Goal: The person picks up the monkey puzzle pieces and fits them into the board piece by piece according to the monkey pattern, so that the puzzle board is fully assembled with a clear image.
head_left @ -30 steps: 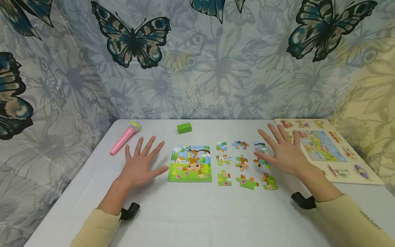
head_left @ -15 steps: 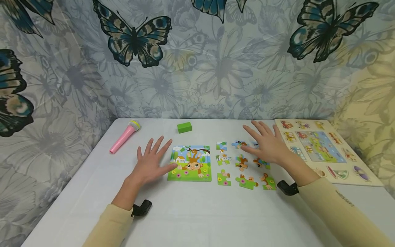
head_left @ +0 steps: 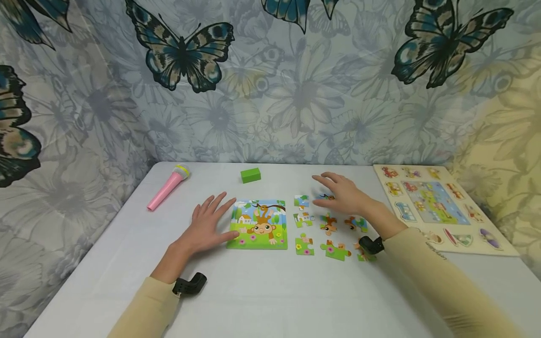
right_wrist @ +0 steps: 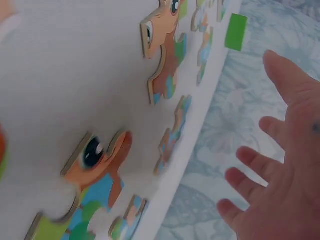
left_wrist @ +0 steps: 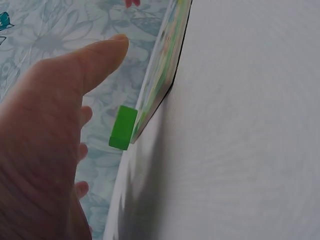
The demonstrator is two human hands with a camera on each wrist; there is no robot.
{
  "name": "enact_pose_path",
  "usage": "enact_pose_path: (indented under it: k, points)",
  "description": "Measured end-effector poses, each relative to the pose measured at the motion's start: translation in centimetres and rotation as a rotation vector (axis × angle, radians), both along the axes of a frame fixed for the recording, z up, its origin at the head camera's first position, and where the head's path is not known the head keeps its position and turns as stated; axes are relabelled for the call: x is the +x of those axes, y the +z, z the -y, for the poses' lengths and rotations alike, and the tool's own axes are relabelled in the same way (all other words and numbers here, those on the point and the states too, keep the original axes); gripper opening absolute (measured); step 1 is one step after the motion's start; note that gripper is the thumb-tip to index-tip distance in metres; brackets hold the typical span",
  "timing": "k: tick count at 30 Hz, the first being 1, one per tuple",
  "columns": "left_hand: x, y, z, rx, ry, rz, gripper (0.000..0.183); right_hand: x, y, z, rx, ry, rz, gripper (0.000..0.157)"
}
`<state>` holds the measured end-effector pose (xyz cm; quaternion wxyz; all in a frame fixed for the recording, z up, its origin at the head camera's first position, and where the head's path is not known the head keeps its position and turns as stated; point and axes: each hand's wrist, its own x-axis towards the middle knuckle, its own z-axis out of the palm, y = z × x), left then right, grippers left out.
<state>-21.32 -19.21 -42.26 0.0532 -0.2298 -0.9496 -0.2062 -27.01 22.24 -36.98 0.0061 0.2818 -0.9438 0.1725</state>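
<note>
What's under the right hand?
In the head view, part of one puzzle piece peeks out beneath the right hand; whatever else the hand covers is hidden in that view.

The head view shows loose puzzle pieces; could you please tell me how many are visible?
8: three left-column pieces, three middle-column pieces and two right-column pieces, the lower partly behind the black wrist camera. The right hand may hide another.

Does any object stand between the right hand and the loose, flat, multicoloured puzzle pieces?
Nothing visible does: the right hand is above the flat multicoloured puzzle pieces; the green rectangular block lies farther left.
</note>
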Motion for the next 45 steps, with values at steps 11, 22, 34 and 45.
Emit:
enact_pose_path:
  k: [11,22,34,45]
  points:
    - [-0.3,-0.8,0.4,0.028,-0.09,0.009,0.088,-2.2,-0.2,2.3,-0.058,0.052,0.229,0.073]
    - [-0.5,-0.8,0.2,-0.004,-0.112,0.064,0.092,-3.4,-0.1,4.3,-0.034,0.067,0.288,0.063]
    - [-0.2,-0.6,0.4,-0.018,-0.09,0.138,0.098,-4.1,-1.1,4.6,0.01,0.033,0.35,0.051]
    - [-0.5,-0.7,0.3,-0.04,-0.086,0.143,0.099,-4.2,-1.4,5.0,0.033,0.016,0.322,0.047]
